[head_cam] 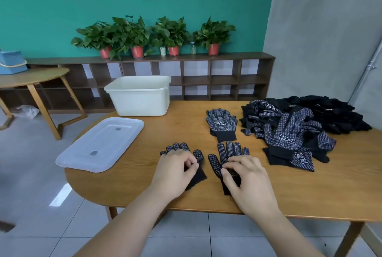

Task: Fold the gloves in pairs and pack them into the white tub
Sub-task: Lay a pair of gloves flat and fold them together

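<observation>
One counter (310, 190) carries one white tub (140, 97) at its far edge and one clear lid (101, 143) at its left edge. Two single gloves lie at the front edge, the left glove (179, 146) and the right glove (229, 149), each under one of two hands, the left hand (175, 165) and the right hand (246, 178). One stacked pair (221, 123) lies mid-counter. One heap of gloves (299, 124) at the right edge is too tangled to count. Four potted plants (132, 31) stand on the shelf behind.

The gloves (221, 122) are dotted knit cloth, the table (310, 190) smooth wood, the tub (140, 101) probably matt plastic.
</observation>
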Available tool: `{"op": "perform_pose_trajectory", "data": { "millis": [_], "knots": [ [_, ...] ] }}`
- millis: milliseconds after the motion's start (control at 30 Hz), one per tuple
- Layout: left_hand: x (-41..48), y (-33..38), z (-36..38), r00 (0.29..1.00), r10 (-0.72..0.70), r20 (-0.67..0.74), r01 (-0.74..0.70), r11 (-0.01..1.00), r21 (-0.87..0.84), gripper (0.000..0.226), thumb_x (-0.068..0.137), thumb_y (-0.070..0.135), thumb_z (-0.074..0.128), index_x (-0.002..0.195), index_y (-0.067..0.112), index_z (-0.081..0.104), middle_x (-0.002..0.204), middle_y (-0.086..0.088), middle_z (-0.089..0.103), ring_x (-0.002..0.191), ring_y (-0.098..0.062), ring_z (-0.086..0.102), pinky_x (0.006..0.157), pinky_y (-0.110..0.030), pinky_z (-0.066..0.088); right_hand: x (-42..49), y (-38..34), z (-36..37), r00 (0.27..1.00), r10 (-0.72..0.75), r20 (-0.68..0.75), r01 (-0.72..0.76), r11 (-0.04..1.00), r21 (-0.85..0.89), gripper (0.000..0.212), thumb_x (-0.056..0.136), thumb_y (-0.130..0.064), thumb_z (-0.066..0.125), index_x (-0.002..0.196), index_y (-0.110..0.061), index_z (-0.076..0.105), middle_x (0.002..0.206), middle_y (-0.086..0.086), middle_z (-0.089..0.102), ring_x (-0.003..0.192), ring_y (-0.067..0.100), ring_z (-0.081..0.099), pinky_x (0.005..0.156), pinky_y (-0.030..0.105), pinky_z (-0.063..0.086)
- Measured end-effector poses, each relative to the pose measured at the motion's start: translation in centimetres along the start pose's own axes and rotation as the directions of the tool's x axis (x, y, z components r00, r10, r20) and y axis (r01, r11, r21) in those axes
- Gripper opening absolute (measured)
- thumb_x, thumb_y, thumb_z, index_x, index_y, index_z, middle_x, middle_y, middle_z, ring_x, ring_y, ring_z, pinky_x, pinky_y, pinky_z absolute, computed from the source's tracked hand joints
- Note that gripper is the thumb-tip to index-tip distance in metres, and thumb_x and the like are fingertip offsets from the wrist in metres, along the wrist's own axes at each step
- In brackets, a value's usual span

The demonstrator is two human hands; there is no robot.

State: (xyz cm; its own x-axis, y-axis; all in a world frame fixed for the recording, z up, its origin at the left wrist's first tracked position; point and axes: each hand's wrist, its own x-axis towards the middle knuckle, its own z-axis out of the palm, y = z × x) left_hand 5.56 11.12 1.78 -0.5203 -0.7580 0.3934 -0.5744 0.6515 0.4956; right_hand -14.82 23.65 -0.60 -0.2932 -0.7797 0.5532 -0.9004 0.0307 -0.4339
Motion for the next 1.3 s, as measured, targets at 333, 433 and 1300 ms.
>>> {"op": "perform_pose_trajectory", "data": {
  "millis": [333,433,1300],
  "knots": [
    [-1.2,2.3,2.5,0.993,-0.099,-0.067,0.061,0.901,-0.431,0.008,0.093,0.030,0.077,0.094,0.037,0.073,0.087,0.018,0.072,0.092,-0.009,0.064,0.083,-0.026,0.051,0.4,0.0,-1.2,0.994,-0.029,0.106,-0.003,0.955,0.295,0.013,0.082,-0.038,0.086,0.081,-0.038,0.073,0.108,-0.030,0.071,0.121,0.006,0.058,0.102,0.032,0.048],
    [-0.9,1.6,2.8,0.992,-0.056,-0.115,0.016,0.946,-0.325,0.012,0.096,0.038,0.072,0.107,0.041,0.071,0.102,0.023,0.068,0.112,-0.004,0.053,0.097,-0.027,0.043,0.3,-0.2,-1.9,0.990,0.076,0.118,-0.117,0.909,0.400,0.020,0.087,-0.019,0.082,0.081,-0.034,0.070,0.100,-0.020,0.073,0.109,0.006,0.064,0.094,0.026,0.048],
    [-0.7,1.5,3.5,0.997,0.012,0.073,-0.012,1.000,0.003,0.065,0.095,0.066,0.048,0.151,0.034,0.050,0.156,0.013,0.044,0.156,-0.011,0.018,0.128,-0.041,0.024,13.0,-3.7,-14.7,0.992,-0.004,0.127,-0.022,0.978,0.206,0.011,0.094,-0.022,0.076,0.093,-0.033,0.073,0.094,-0.021,0.076,0.099,-0.004,0.069,0.104,0.035,0.052]
  ]
}}
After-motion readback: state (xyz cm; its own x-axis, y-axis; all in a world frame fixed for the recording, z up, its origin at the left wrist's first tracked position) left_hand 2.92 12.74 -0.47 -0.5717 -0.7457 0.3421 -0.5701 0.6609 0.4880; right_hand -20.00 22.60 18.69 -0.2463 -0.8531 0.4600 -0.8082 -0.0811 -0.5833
